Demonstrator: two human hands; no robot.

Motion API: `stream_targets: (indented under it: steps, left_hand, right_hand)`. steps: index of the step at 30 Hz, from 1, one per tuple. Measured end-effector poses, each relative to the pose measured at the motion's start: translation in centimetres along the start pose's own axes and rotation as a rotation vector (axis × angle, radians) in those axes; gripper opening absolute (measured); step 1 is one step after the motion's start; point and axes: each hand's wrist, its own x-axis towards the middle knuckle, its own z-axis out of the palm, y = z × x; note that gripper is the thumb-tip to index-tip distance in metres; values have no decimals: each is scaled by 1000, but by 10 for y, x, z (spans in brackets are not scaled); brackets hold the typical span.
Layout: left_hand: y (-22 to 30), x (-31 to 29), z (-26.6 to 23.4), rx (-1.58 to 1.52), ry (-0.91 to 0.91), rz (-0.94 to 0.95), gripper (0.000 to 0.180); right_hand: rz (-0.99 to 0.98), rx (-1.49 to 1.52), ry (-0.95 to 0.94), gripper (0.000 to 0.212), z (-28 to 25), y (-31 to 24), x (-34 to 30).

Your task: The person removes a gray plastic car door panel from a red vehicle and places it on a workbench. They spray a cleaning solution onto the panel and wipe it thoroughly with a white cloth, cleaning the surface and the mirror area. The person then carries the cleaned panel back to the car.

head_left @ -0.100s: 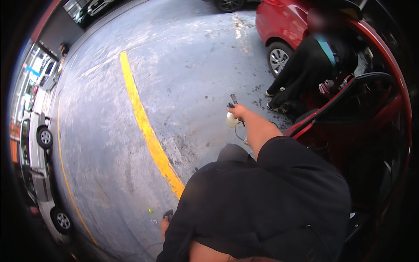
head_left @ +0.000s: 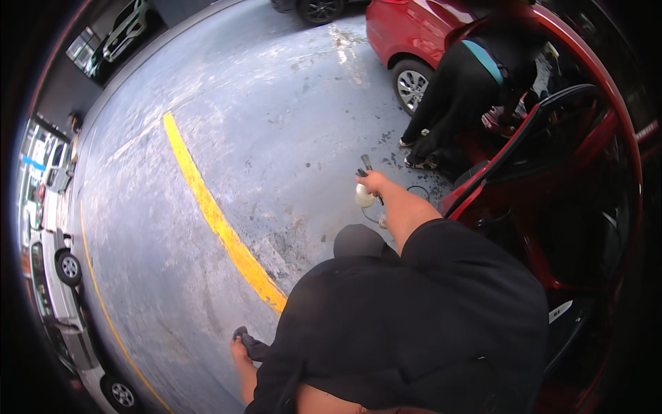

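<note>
My right hand (head_left: pixel 374 183) is stretched out ahead over the floor, its fingers closed around a white spray bottle (head_left: pixel 363 196) with a black top. A small brush (head_left: pixel 366 163) with greyish bristles sticks out beyond the same hand, apparently gripped along with the bottle. At the lower left, my left hand (head_left: pixel 239 349) is closed on a dark grey cloth (head_left: pixel 254 347), which hangs beside my black shirt. My body hides part of the cloth.
To the right stands a red car (head_left: pixel 403 31) with a door (head_left: pixel 476 186) open near my right arm. Another person (head_left: pixel 455 90) in black leans into it. A cable (head_left: pixel 418 190) lies on the floor by the door. A yellow line (head_left: pixel 214 214) crosses the grey floor; white vehicles (head_left: pixel 65 297) stand far left.
My left hand has swung outward and up, showing more of the cloth. The whole view has shifted, with the red car now further left. My right hand keeps its grip.
</note>
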Motion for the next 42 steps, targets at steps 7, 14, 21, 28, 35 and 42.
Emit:
stream_targets:
  steps: [7, 14, 21, 28, 35, 42]
  left_hand:
    - [305, 130, 45, 110, 157, 516, 41]
    - [501, 135, 218, 49, 152, 620, 54]
    - [578, 128, 471, 366, -331, 1003, 45]
    - [591, 96, 709, 1076, -1153, 856, 41]
    - [628, -18, 863, 1452, -1519, 898, 46]
    - [638, -166, 982, 1400, -1782, 898, 44]
  right_hand:
    - [134, 230, 103, 83, 14, 43, 25]
    - [61, -69, 163, 81, 22, 28, 61]
    - [-2, -98, 203, 77, -51, -54, 31]
    - [106, 182, 353, 78, -87, -55, 17]
    - [253, 302, 719, 64, -115, -42, -9]
    - [389, 494, 990, 64, -152, 18, -16]
